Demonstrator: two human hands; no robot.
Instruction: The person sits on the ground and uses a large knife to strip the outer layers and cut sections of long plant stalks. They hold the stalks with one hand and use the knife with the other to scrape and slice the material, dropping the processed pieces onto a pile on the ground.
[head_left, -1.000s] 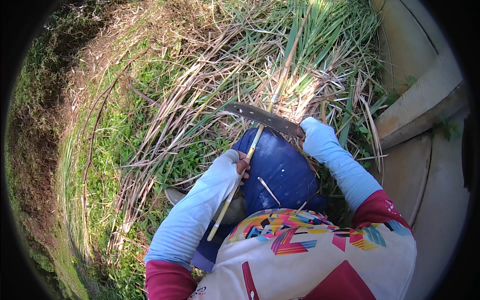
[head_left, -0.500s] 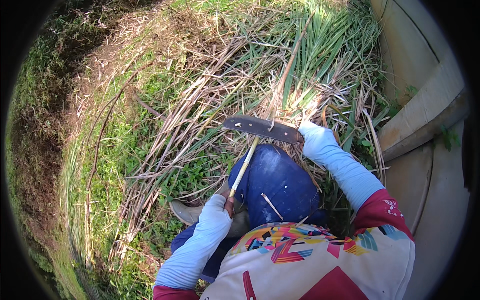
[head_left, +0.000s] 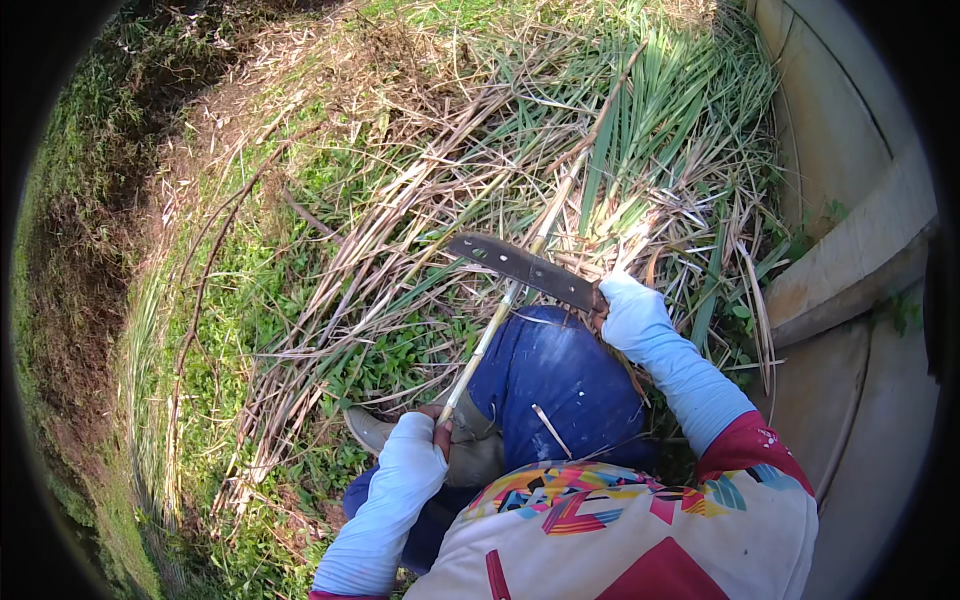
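Note:
My left hand (head_left: 425, 440), in a pale blue sleeve, is closed around the lower end of a thin, pale yellow-green cane-like stalk (head_left: 482, 350). The stalk slants up and to the right, passes beneath a blade, and shows again beyond it with dry brown leaf at its far part. In my right hand (head_left: 622, 305) is the handle of a machete (head_left: 520, 264). Its dark, broad blade has small holes or light specks and points left across the stalk. Whether the edge touches the stalk I cannot tell. My blue-clad knee (head_left: 560, 385) lies just below the blade.
Cut green leaves (head_left: 670, 120) and dry strips lie heaped ahead. A bundle of dry stalks (head_left: 350, 265) stretches across the grass on the left, near a long bent brown branch (head_left: 215, 235). A pale wall-like structure with a beam (head_left: 860, 255) borders the right side.
My left hand has shifted slightly down and left with the stalk. The machete has tilted, its handle end lower, and more pale stalk shows beyond the blade.

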